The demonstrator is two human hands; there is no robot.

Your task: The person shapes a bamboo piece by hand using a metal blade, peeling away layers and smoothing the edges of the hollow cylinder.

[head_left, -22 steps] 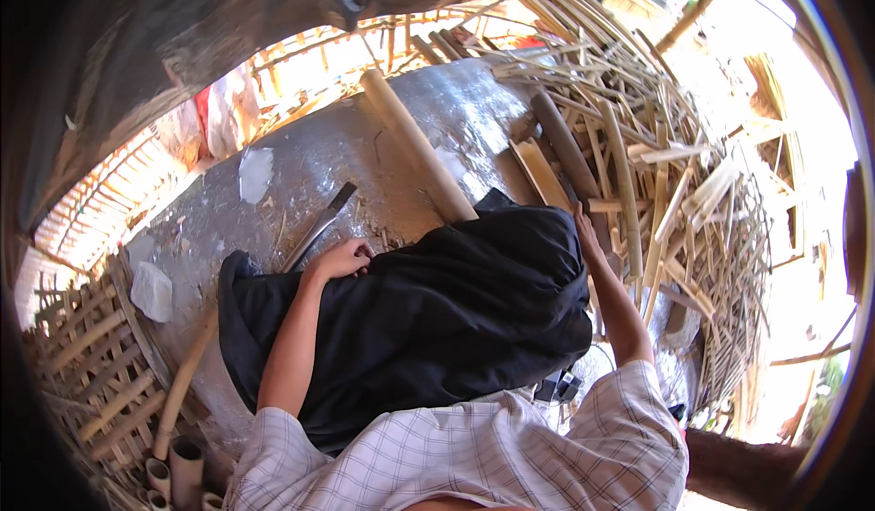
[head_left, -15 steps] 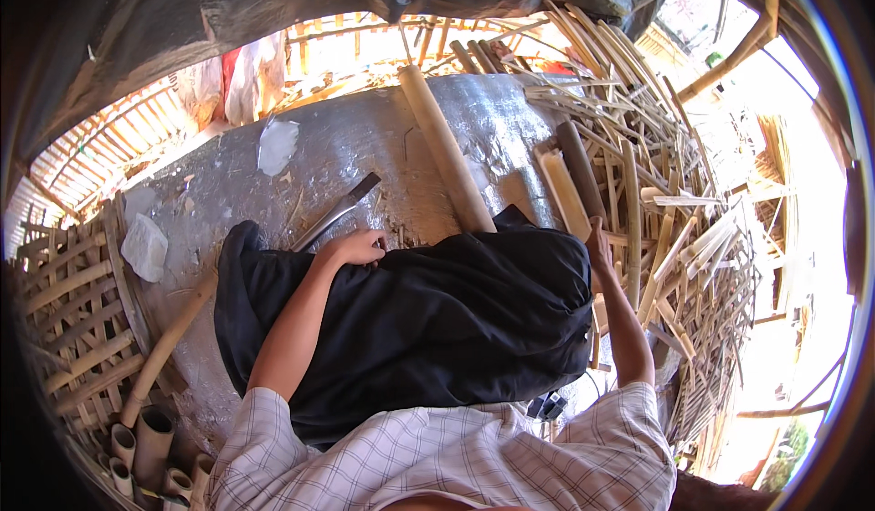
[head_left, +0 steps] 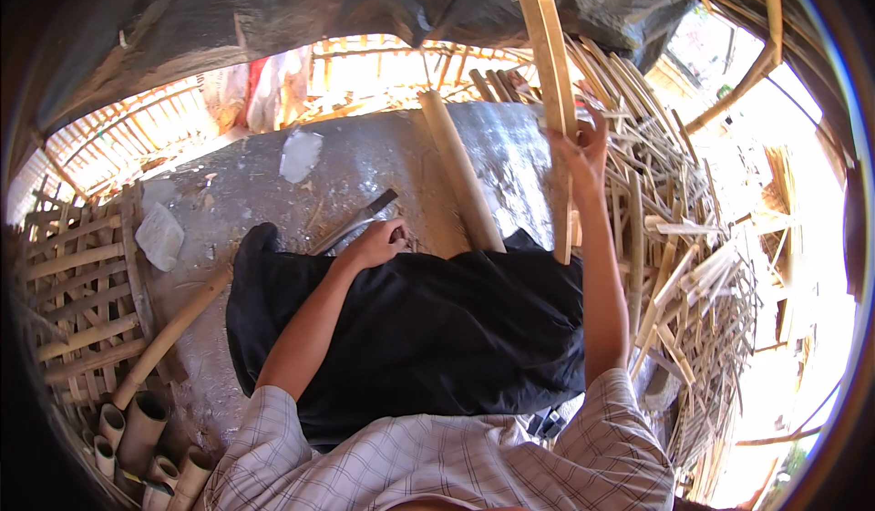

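Observation:
My right hand (head_left: 583,151) is raised at the right, with thumb and fingers closed round a pair of long, pale split-bamboo strips (head_left: 545,46). Held nearly upright, they reach up in front of the dark sheet, and their lower end is beside the black cloth (head_left: 437,329) over my lap. My left hand (head_left: 375,245) rests on that cloth with its fingers curled in; whether anything is in them is hidden. Just beyond it lies a flat metal blade tool with a dark end (head_left: 365,210).
A thick bamboo pole (head_left: 460,169) lies on the grey sheet (head_left: 365,146) ahead. Piled split bamboo (head_left: 693,265) fills the right. At left are a woven bamboo panel (head_left: 82,283), a thin pole (head_left: 178,329) and several cut bamboo tubes (head_left: 146,424). A dark sheet (head_left: 301,10) hangs overhead.
My right hand has risen from low beside my right knee, lifting the bamboo strips upright. The left hand stays on the black cloth, fingers more curled. The whole view has shifted slightly.

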